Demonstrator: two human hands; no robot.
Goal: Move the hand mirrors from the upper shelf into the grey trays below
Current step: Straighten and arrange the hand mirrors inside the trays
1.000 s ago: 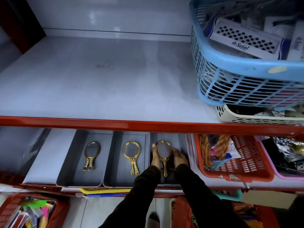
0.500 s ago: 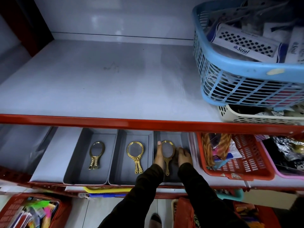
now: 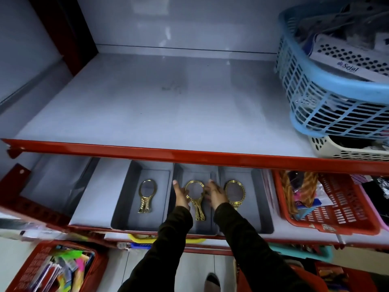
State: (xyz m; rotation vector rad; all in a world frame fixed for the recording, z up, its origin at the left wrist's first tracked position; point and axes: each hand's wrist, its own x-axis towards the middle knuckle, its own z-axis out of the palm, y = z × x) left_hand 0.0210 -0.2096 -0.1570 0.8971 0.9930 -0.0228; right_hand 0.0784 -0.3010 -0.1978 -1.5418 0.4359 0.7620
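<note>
Three grey trays stand side by side on the lower shelf. The left tray (image 3: pixel 126 199) holds a gold hand mirror (image 3: pixel 147 194) lying flat. A second gold mirror (image 3: pixel 196 204) lies in the middle tray (image 3: pixel 194 170). My left hand (image 3: pixel 180 196) and my right hand (image 3: pixel 215 196) flank this mirror's round frame, fingers stretched out and touching its sides. A third gold mirror (image 3: pixel 235 190) lies in the right tray (image 3: pixel 257 199), its handle hidden by my right wrist. The upper shelf (image 3: pixel 168 102) shows a bare grey surface.
A blue basket (image 3: pixel 328 106) of packaged goods sits on a cream basket (image 3: pixel 345 151) at the upper shelf's right end. A red basket (image 3: pixel 341 207) stands right of the trays. The red shelf edge (image 3: pixel 189 153) overhangs the trays. Another red basket (image 3: pixel 48 268) sits below left.
Both hands have left the mirror in the right tray and shifted left to flank the mirror in the middle tray. The camera has moved closer.
</note>
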